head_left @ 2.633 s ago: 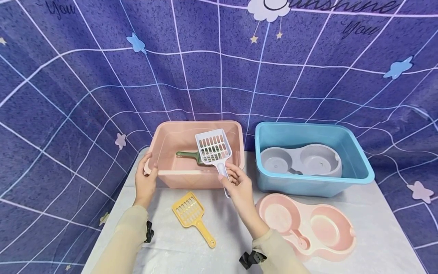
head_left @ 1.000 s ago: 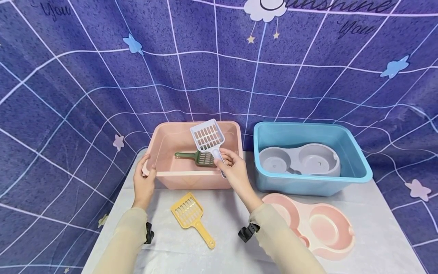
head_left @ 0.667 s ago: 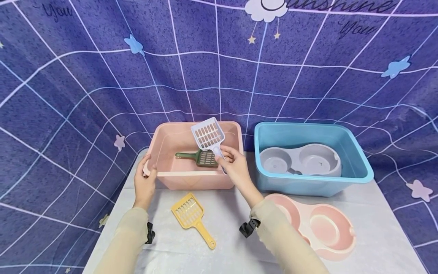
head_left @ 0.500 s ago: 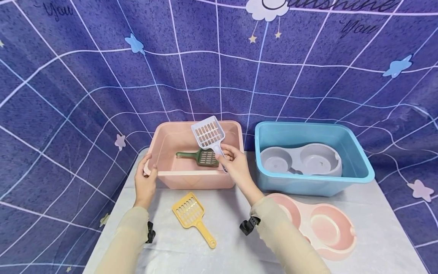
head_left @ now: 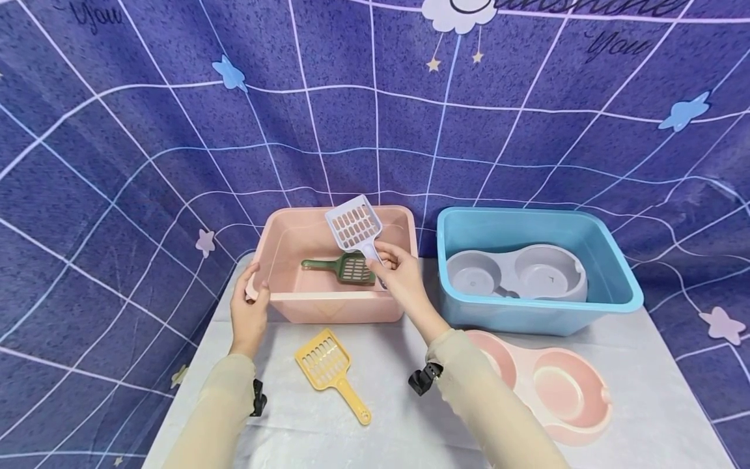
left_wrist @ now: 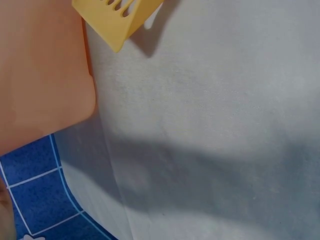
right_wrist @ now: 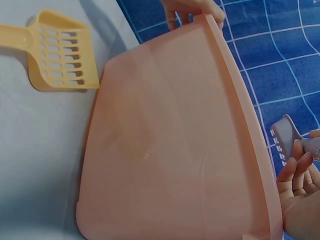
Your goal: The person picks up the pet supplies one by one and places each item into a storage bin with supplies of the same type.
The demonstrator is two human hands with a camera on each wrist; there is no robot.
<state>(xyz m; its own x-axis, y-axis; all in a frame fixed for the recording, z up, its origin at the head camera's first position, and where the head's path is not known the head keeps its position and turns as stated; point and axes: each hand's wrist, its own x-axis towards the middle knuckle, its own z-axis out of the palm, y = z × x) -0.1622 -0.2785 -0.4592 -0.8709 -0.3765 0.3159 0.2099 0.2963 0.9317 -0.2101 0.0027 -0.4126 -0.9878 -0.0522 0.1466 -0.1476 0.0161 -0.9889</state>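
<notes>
In the head view my right hand [head_left: 404, 277] pinches the handle of a lavender slotted litter scoop [head_left: 364, 246], held with its head raised above the peach-pink litter box [head_left: 336, 311]. The right wrist view shows this scoop [right_wrist: 287, 135] from the side, beyond the box rim. My left hand [head_left: 249, 319] grips the box's left front corner, fingers over the rim. Inside the box lies a green slotted scoop [head_left: 338, 265], its handle to the left. A yellow scoop [head_left: 338, 382] rests on the table before the box.
Right of the pink box stands a blue litter box [head_left: 527, 317] with a grey double bowl [head_left: 504, 264] inside. A pink double bowl [head_left: 524, 371] sits on the table before it, partly covered by my right sleeve. A purple gridded curtain [head_left: 351, 117] hangs behind.
My right hand has lifted the lavender scoop back and slightly left, uncovering the green scoop's head. My left hand keeps its grip on the pink litter box.
</notes>
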